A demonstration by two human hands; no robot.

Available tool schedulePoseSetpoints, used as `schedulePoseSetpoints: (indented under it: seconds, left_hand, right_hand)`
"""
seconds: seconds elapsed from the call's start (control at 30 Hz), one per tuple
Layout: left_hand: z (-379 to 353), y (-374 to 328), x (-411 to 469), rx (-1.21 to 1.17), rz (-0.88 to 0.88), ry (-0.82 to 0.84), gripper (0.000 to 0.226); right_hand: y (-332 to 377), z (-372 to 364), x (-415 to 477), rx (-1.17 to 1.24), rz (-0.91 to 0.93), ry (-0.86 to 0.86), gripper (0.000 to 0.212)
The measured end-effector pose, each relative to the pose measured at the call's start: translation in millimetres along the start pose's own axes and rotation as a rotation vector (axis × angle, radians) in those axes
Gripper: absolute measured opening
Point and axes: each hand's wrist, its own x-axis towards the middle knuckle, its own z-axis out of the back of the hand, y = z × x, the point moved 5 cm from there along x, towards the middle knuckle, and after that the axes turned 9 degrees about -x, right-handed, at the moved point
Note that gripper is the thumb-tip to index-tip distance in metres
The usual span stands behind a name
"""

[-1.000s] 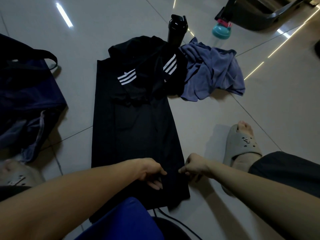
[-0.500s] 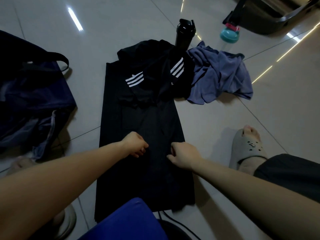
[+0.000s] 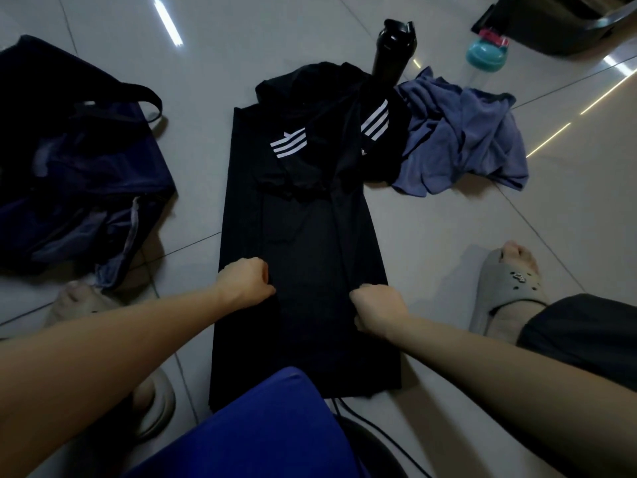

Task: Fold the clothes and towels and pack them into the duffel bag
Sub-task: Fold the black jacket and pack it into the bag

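Count: one long black garment [image 3: 310,257], one striped black top [image 3: 331,146], one blue towel [image 3: 465,139], one duffel bag [image 3: 69,174], one black bottle [image 3: 391,46], one teal-capped bottle [image 3: 484,55]. Left hand [image 3: 246,281] and right hand [image 3: 374,305]: each grip clenched tight on the long black garment.

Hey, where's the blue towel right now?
In the head view, the blue towel lies crumpled on the floor at upper right, against the black shirt and beside the black bottle.
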Motion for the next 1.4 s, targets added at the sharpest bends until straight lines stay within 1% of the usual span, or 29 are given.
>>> schedulePoseSetpoints:
  seconds: [0.03,0.1,0.13,0.17,0.23,0.27,0.3,0.33,0.37,0.4,0.47,0.53,0.6,0.67,0.73,0.77,0.83,0.9,0.97,1.0,1.03,1.07,1.1,1.13,1.2,1.27,1.33,1.4]
  left_hand:
    - [0.2,3.5,-2.9,-0.019,0.006,-0.010,0.021]
    - [-0.6,15.5,-11.4,-0.056,0.043,-0.041,0.021]
    - [-0.9,23.2,-15.9,-0.054,0.071,-0.076,0.023]
    - [-1.0,31.9,-20.3,-0.037,0.108,-0.119,0.025]
    - [0.2,47.7,-28.0,0.001,0.180,-0.181,0.030]
    - [1.2,52.8,-31.4,0.022,0.181,-0.188,0.033]
    - [1.5,55.5,-34.5,0.058,0.137,-0.171,0.035]
    - [0.2,54.6,-38.1,0.107,0.052,-0.124,0.034]
    - [-2.7,51.4,-43.1,0.166,-0.052,-0.051,0.032]
    - [-7.7,46.4,-49.1,0.230,-0.150,0.035,0.029]
    - [-19.8,37.5,-59.2,0.322,-0.252,0.178,0.026]
    - [-27.1,29.3,-60.4,0.302,-0.263,0.219,0.024]
    - [-28.2,20.6,-53.3,0.184,-0.222,0.216,0.019]
    - [-24.7,10.3,-42.3,0.025,-0.177,0.205,0.019]
    - [-21.0,-0.7,-30.3,-0.113,-0.151,0.178,0.021]
    - [-20.8,-6.0,-24.7,-0.167,-0.136,0.167,0.021]
    - [-23.6,-17.6,-14.5,-0.218,-0.107,0.185,0.023]
    - [-27.3,-25.8,-4.0,-0.213,-0.082,0.218,0.023]
    - [-20.0,-30.2,7.0,-0.204,-0.062,0.184,0.021]
    - [-11.9,-31.0,13.7,-0.200,-0.055,0.141,0.019]
    - [-2.1,-31.0,20.4,-0.197,-0.050,0.087,0.018]
    - [9.0,-30.1,27.3,-0.194,-0.045,0.036,0.017]
    - [20.3,-28.2,34.4,-0.191,-0.039,-0.005,0.016]
    - [31.9,-25.4,42.1,-0.186,-0.030,-0.034,0.015]
    - [56.1,-19.2,59.9,-0.175,-0.017,-0.078,0.016]
    - [82.9,-13.5,80.7,-0.152,-0.009,-0.129,0.018]
    - [113.8,-9.2,105.1,-0.129,0.003,-0.186,0.021]
    - [147.5,-6.9,133.3,-0.098,0.010,-0.238,0.022]
  right_hand:
    - [1.7,-4.5,-1.8,0.022,0.050,0.021,0.013]
    - [7.1,-13.8,-6.3,0.057,0.150,0.085,0.040]
    - [8.7,-16.1,-8.4,0.077,0.177,0.096,0.047]
    - [10.1,-15.0,-10.9,0.106,0.185,0.095,0.049]
    - [11.4,-15.5,-15.5,0.171,0.196,0.086,0.039]
    - [12.3,-17.1,-19.8,0.168,0.209,0.113,0.037]
    - [14.0,-21.5,-25.4,0.136,0.225,0.167,0.039]
    - [16.4,-27.6,-31.6,0.094,0.245,0.225,0.041]
    - [18.8,-33.0,-37.3,0.048,0.265,0.265,0.039]
    - [19.8,-36.3,-40.9,0.038,0.267,0.274,0.031]
    - [13.7,-33.5,-41.1,0.095,0.194,0.250,0.020]
    - [-1.3,-27.7,-34.3,0.130,0.078,0.187,0.024]
    - [-24.7,-24.0,-26.5,0.121,-0.063,0.114,0.031]
    - [-49.5,-25.7,-22.0,0.169,-0.227,0.105,0.038]
    - [-63.2,-32.5,-18.6,0.328,-0.340,0.160,0.045]
    - [-63.2,-35.1,-17.9,0.430,-0.364,0.190,0.044]
    - [-53.7,-40.4,-20.0,0.605,-0.378,0.250,0.033]
    - [-41.0,-49.1,-25.7,0.743,-0.377,0.359,0.023]
    - [-35.3,-49.8,-29.7,0.776,-0.341,0.488,0.020]
    - [-39.5,-48.3,-27.0,0.749,-0.335,0.529,0.020]
    - [-47.2,-43.9,-21.9,0.717,-0.344,0.533,0.025]
    - [-57.8,-36.1,-12.7,0.692,-0.362,0.494,0.032]
    - [-69.9,-24.4,0.6,0.668,-0.376,0.410,0.039]
    - [-82.2,-8.4,16.3,0.621,-0.380,0.290,0.042]
    - [-102.2,34.3,46.6,0.472,-0.368,0.023,0.035]
    - [-112.1,80.8,77.5,0.409,-0.326,-0.184,0.035]
    - [-116.8,130.5,110.1,0.428,-0.244,-0.316,0.029]
    - [-122.3,179.4,144.3,0.379,-0.179,-0.391,0.018]
